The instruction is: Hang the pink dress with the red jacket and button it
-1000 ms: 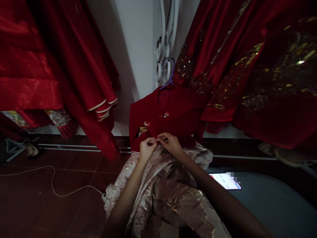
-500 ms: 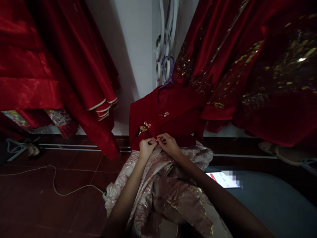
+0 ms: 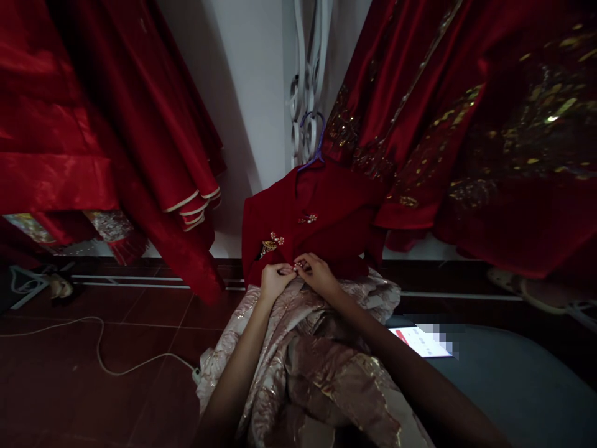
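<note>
A small dark red jacket (image 3: pixel 326 208) hangs on a purple hanger (image 3: pixel 313 143) against the white wall. Two beaded clasps show on its front: one in the middle (image 3: pixel 308 218) and a gold one lower left (image 3: pixel 270 243). My left hand (image 3: pixel 273 281) and my right hand (image 3: pixel 318 274) meet at the jacket's lower front edge, both pinched on a small pearl clasp (image 3: pixel 296 266) between the fingertips. A pale pink brocade skirt (image 3: pixel 317 367) lies under my forearms.
Long red satin garments (image 3: pixel 116 124) hang at the left; red gowns with gold embroidery (image 3: pixel 489 137) hang at the right. A lit phone (image 3: pixel 422 341) lies on a grey-blue seat (image 3: pixel 513 386). A white cable (image 3: pixel 100 348) runs over the dark red tile floor.
The hands have stayed pinched together at the jacket's lower front, with only small finger shifts. The view has tilted slightly.
</note>
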The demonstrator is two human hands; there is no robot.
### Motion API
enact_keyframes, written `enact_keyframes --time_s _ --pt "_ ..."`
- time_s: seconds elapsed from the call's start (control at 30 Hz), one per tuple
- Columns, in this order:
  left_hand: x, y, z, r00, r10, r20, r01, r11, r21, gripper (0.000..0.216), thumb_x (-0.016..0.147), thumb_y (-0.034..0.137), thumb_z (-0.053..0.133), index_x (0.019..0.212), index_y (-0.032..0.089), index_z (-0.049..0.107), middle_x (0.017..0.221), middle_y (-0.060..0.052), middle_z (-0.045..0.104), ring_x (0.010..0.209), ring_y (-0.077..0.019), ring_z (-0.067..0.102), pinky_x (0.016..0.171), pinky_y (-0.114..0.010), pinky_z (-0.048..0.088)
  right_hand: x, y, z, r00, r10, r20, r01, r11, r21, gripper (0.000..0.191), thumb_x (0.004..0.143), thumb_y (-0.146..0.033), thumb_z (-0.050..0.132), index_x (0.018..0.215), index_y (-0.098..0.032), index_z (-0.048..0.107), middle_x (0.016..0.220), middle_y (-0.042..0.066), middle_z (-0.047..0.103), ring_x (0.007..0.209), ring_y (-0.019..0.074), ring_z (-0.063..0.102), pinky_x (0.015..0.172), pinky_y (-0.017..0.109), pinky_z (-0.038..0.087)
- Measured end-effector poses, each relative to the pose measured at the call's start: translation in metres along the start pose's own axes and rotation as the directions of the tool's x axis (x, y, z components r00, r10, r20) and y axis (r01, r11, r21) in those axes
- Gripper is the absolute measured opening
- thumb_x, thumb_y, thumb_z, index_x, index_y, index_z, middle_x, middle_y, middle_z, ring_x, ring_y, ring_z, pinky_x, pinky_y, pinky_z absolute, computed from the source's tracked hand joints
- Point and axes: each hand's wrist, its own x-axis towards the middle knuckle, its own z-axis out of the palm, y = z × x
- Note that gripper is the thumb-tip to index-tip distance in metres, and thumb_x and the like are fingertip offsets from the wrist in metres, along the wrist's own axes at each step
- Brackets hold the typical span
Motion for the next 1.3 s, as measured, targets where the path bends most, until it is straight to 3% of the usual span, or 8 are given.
enact_keyframes --time_s 0.17,0.43,0.73,0.9,1.0,1.13,1.2,1.3 --pt "-0.002 0.005 -0.001 1.000 0.011 0.012 -0.011 0.999 0.042 0.015 0.063 0.018 0.065 0.077 0.013 0.070 0.071 -0.003 0.070 0.064 -0.0126 0.064 0.063 -0.023 0.050 0.001 0.001 -0.006 1.000 0.027 -0.001 -0.027 0.999 0.024 0.014 0.082 -0.022 0.055 0.092 -0.018 0.063 0.089 0.004 0.064 0.074 0.0113 0.062 0.068 0.023 0.051" --pt "-0.006 0.010 -0.001 0.999 0.049 0.017 -0.052 0.983 0.177 0.018 0.070 0.034 0.066 0.073 0.016 0.070 0.074 -0.004 0.071 0.067 -0.0133 0.065 0.063 -0.022 0.048 0.004 0.004 -0.017 0.996 0.042 0.079 -0.047 0.997 0.062 0.012 0.079 -0.018 0.057 0.088 -0.019 0.066 0.086 0.002 0.069 0.076 0.0117 0.065 0.072 0.022 0.050" --pt "-0.010 0.017 -0.001 0.998 0.052 -0.024 -0.047 0.979 0.200 0.012 0.067 0.022 0.065 0.078 0.018 0.070 0.073 -0.002 0.070 0.068 -0.0130 0.064 0.065 -0.022 0.048 -0.002 -0.008 -0.009 0.997 0.056 0.048 -0.045 0.978 -0.205 0.013 0.079 -0.019 0.053 0.091 -0.018 0.057 0.090 0.004 0.063 0.075 0.0123 0.061 0.066 0.022 0.046" --pt "-0.011 0.019 0.001 0.998 0.069 0.010 -0.069 0.986 0.150 0.014 0.064 0.021 0.066 0.077 0.018 0.064 0.073 0.000 0.068 0.067 -0.0113 0.062 0.064 -0.021 0.048 0.007 -0.008 -0.035 0.979 0.050 0.197 -0.047 0.999 -0.017 0.014 0.078 -0.019 0.054 0.090 -0.018 0.061 0.086 0.003 0.067 0.074 0.0122 0.062 0.067 0.022 0.048" --pt "-0.010 0.019 0.001 0.998 0.066 -0.006 -0.065 0.991 0.117 0.021 0.062 0.022 0.067 0.082 0.017 0.061 0.073 0.000 0.067 0.064 -0.0099 0.060 0.061 -0.020 0.047 0.009 -0.008 -0.060 0.956 0.111 0.271 -0.113 0.994 -0.006 0.017 0.079 -0.024 0.054 0.090 -0.018 0.065 0.083 0.003 0.069 0.069 0.0127 0.064 0.062 0.022 0.048" --pt "-0.008 0.017 0.001 0.999 0.038 -0.012 -0.037 0.998 0.060 0.028 0.060 0.019 0.068 0.086 0.017 0.059 0.076 0.000 0.065 0.060 -0.0081 0.058 0.055 -0.018 0.045 0.003 -0.014 -0.086 0.870 0.236 0.433 -0.241 0.969 -0.043 0.019 0.080 -0.027 0.053 0.090 -0.018 0.066 0.070 0.003 0.069 0.054 0.0128 0.062 0.048 0.021 0.045" --pt "-0.008 0.016 0.000 0.999 0.034 -0.005 -0.034 0.998 0.050 0.025 0.059 0.018 0.067 0.083 0.016 0.060 0.077 -0.001 0.065 0.060 -0.0079 0.058 0.054 -0.017 0.045 0.000 -0.020 -0.093 0.834 0.234 0.500 -0.219 0.972 -0.090 0.018 0.080 -0.028 0.054 0.089 -0.019 0.067 0.065 0.002 0.067 0.051 0.0131 0.061 0.047 0.022 0.044" --pt "-0.007 0.015 0.000 1.000 0.024 -0.009 -0.024 0.999 0.043 0.020 0.061 0.017 0.065 0.080 0.015 0.063 0.076 -0.002 0.067 0.060 -0.0084 0.059 0.054 -0.018 0.046 -0.002 -0.029 -0.093 0.860 0.152 0.487 -0.100 0.986 -0.132 0.019 0.079 -0.030 0.057 0.091 -0.020 0.067 0.070 0.002 0.069 0.062 0.0143 0.064 0.057 0.023 0.046"
